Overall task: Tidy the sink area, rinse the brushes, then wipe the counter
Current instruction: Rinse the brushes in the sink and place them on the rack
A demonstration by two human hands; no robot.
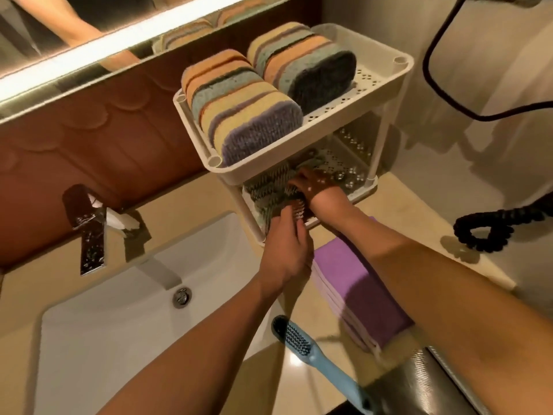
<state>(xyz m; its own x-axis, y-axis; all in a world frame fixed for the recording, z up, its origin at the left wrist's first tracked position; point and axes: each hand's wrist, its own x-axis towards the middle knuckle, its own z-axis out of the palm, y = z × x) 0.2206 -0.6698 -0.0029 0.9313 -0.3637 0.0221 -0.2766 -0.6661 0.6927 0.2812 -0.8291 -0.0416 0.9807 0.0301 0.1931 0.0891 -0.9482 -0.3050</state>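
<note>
On the lower tier of a cream two-tier plastic rack at the far right, a green-and-grey patterned rolled towel is gripped at its near end by the left hand, fingers curled round it. The right hand is laid on the same towel under the upper shelf; whether it grips cannot be told. A light-blue plastic brush with dark bristles lies bristles-up on the beige stone counter, near, between the white ceramic sink and a stack of purple folded cloths.

No readable text, label, brand, number or sign on anything in view.
</note>
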